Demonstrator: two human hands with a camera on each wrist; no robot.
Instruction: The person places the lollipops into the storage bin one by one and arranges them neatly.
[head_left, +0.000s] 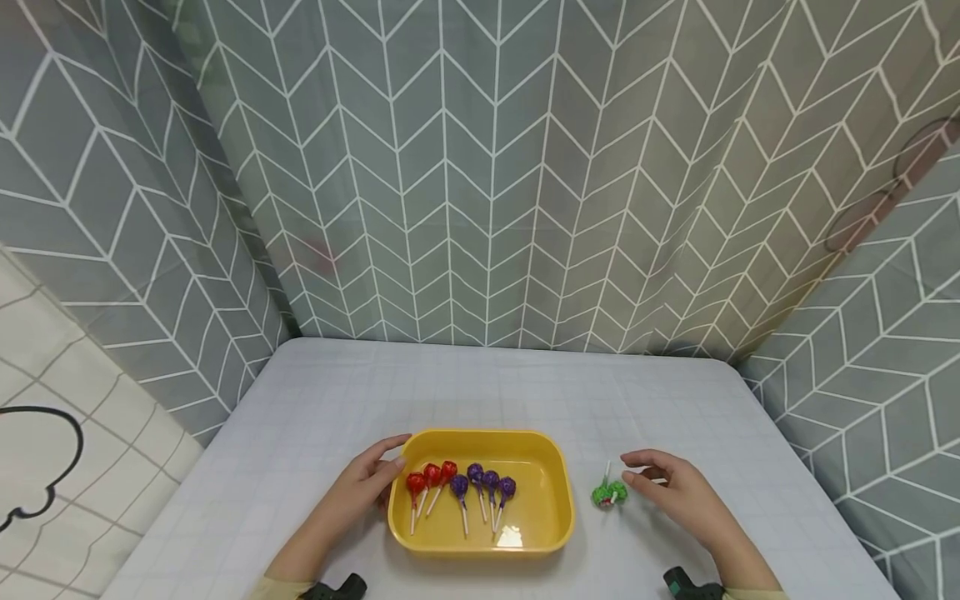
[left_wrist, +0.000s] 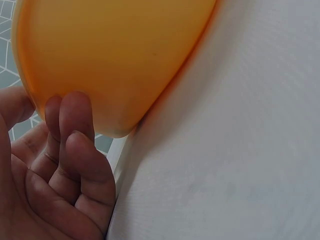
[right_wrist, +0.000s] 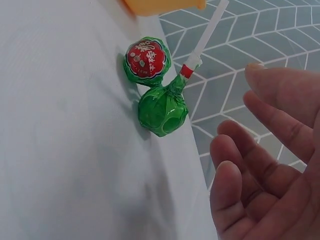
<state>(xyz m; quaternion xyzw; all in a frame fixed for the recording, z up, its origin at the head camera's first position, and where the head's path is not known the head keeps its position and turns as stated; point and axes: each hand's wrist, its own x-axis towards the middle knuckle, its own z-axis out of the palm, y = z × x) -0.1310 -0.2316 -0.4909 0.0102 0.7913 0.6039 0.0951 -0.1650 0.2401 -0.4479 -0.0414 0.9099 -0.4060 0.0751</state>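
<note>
A yellow tray (head_left: 555, 500) sits near the front of the table, with three red lollipops (head_left: 432, 475) on its left side and several purple lollipops (head_left: 491, 479) in the middle. My left hand (head_left: 366, 477) pinches the tray's left edge, thumb at the rim and fingers on the outer wall (left_wrist: 125, 60). To the right of the tray, green-wrapped lollipops (head_left: 602, 495) lie close together on the table; one white stick points up. Just right of them, my right hand (head_left: 675, 487) hovers with loosely bent fingers (right_wrist: 227, 190), apart from the candies and holding nothing.
A white cloth covers the table (head_left: 360, 383). Grey curtains (head_left: 480, 208) with white chevron lines hang behind and at both sides. A white tiled-pattern cloth (head_left: 67, 467) is at the far left.
</note>
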